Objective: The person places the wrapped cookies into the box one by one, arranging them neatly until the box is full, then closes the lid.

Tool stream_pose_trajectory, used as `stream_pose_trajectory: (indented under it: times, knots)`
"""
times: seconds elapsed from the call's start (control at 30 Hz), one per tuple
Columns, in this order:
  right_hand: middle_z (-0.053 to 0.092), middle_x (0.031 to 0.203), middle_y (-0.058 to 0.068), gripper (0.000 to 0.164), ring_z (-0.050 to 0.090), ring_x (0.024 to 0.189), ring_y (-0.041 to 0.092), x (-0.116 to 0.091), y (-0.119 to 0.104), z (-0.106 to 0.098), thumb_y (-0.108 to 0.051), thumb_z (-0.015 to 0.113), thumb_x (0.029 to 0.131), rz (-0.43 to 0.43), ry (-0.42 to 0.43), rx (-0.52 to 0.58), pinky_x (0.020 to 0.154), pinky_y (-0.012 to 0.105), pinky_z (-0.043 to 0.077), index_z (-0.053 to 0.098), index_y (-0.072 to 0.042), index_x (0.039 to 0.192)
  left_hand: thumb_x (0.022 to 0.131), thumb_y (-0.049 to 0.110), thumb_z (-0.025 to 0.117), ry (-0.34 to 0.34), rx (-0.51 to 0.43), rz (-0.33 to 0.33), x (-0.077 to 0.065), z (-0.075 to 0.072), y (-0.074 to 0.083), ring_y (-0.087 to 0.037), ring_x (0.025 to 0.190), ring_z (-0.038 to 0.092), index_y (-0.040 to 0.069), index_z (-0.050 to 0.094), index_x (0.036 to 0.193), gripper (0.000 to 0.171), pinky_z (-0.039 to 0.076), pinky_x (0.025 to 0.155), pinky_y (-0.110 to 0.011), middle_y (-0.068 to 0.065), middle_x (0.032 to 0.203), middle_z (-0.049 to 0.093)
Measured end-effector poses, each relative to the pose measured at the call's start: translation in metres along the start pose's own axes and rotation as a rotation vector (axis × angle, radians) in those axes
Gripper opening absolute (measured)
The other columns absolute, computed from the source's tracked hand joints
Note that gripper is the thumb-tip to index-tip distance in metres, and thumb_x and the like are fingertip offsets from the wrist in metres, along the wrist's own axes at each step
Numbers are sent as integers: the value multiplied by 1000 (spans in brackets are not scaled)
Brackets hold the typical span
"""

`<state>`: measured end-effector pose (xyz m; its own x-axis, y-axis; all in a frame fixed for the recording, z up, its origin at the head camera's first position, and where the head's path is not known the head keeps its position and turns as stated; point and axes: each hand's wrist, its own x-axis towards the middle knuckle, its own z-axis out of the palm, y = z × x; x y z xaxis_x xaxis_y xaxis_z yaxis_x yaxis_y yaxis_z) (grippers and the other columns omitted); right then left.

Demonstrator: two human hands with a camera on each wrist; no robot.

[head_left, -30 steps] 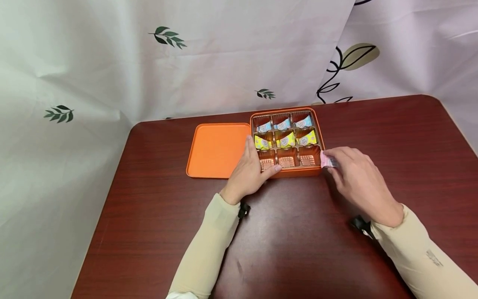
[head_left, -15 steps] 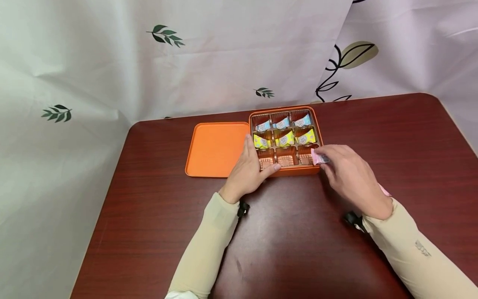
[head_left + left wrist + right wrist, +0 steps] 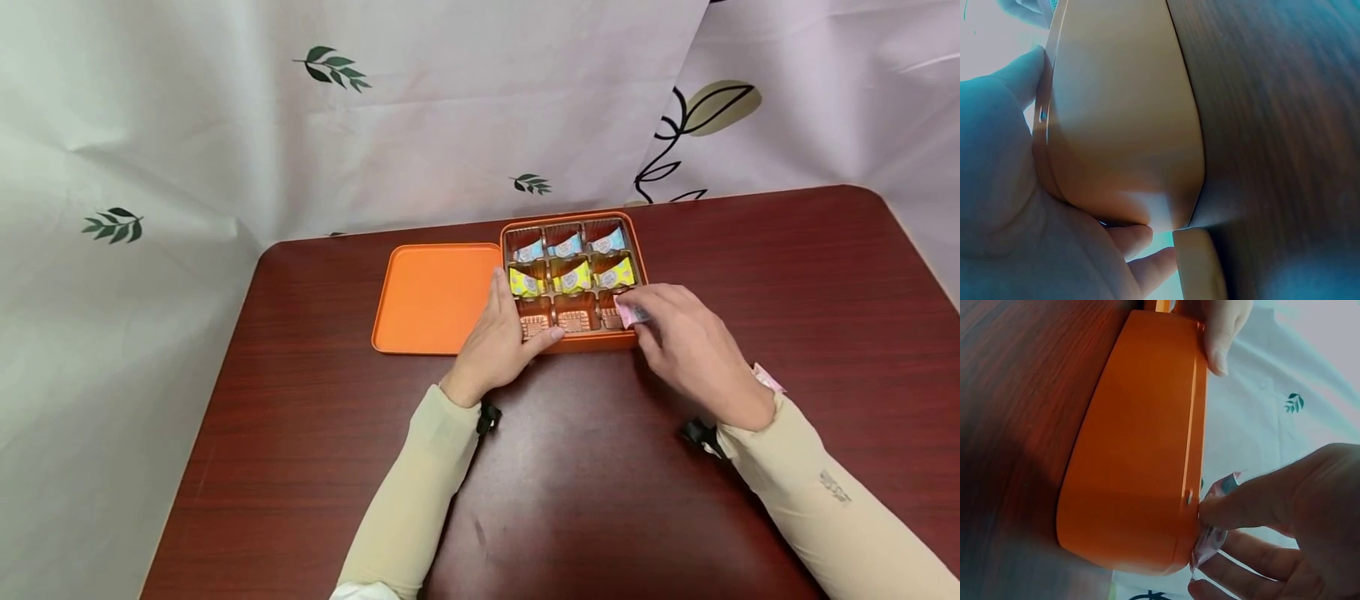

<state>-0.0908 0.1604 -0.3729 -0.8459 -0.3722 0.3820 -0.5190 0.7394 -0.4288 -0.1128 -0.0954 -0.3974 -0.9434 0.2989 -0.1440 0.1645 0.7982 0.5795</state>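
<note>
My right hand pinches a pink-wrapped candy over the front right compartment of an orange box. In the right wrist view the clear-edged candy wrapper shows between thumb and fingers at the box's rim. My left hand rests against the box's front left corner, fingers along the left side and thumb on the front rim. Blue-wrapped candies fill the back row of the divided tray. Yellow-wrapped candies lie in the middle row. The front left and middle compartments are bare.
The orange lid lies flat, left of the box and touching it. Another pink wrapper shows on the table behind my right wrist, mostly hidden. The dark red wooden table ends at a patterned white cloth behind.
My right hand has moved left with the pink candy, from beside the box to over its front right compartment. The other pink wrapper has come into view. My left hand stays put.
</note>
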Motion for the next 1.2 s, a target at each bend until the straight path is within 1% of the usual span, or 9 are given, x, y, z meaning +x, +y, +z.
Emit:
stream_pose_trajectory:
  times: [0.13, 0.27, 0.4, 0.53, 0.7, 0.97, 1.2]
  knots:
    - [66, 117, 14, 37, 57, 111, 33, 4, -1, 0, 6, 68, 83, 9, -22, -9, 90, 51, 49, 68, -1, 119, 97, 61, 55, 2, -2, 0, 1, 0, 0, -23, 152, -10, 1, -18, 156, 111, 11, 122, -39, -20, 165, -17]
    - [66, 118, 15, 38, 58, 109, 34, 7, 0, 0, 6, 71, 83, 4, -32, -10, 89, 53, 49, 68, -2, 121, 97, 62, 54, 0, -1, -2, 1, 0, 0, -23, 152, -11, 1, -19, 156, 111, 11, 122, -38, -20, 165, -18]
    - [68, 118, 15, 36, 60, 111, 34, 9, 2, 0, 6, 74, 84, -14, -40, -2, 91, 54, 49, 70, -2, 119, 97, 64, 52, -2, 4, -1, 1, 0, 0, -23, 152, -12, 0, -19, 156, 112, 10, 122, -38, -20, 165, -18]
    - [70, 115, 13, 32, 62, 110, 32, 11, 5, -1, 3, 76, 86, -13, -61, 2, 94, 52, 49, 72, -3, 117, 96, 65, 51, -3, 4, 1, 1, 0, 0, -23, 152, -11, 0, -19, 156, 112, 10, 122, -38, -20, 165, -18]
    - [72, 112, 13, 30, 65, 107, 33, 13, 6, -2, 1, 77, 86, -25, -73, 25, 92, 54, 49, 73, -4, 115, 96, 64, 52, -8, 0, 2, 1, -1, 0, -23, 152, -12, 1, -19, 156, 112, 10, 122, -38, -19, 165, -18]
    - [71, 112, 14, 31, 64, 107, 32, 14, 8, -5, 4, 76, 84, 0, -102, 41, 87, 53, 50, 73, -5, 114, 96, 64, 52, -9, -3, 4, 0, -1, 0, -22, 152, -13, 0, -18, 156, 112, 10, 122, -38, -20, 165, -17]
    - [72, 109, 14, 29, 65, 105, 32, 17, 11, -3, 5, 76, 84, -16, -108, 36, 86, 52, 51, 73, -4, 112, 97, 64, 51, -11, 3, 3, 0, -2, 1, -22, 151, -14, 0, -19, 156, 112, 10, 122, -37, -21, 165, -17]
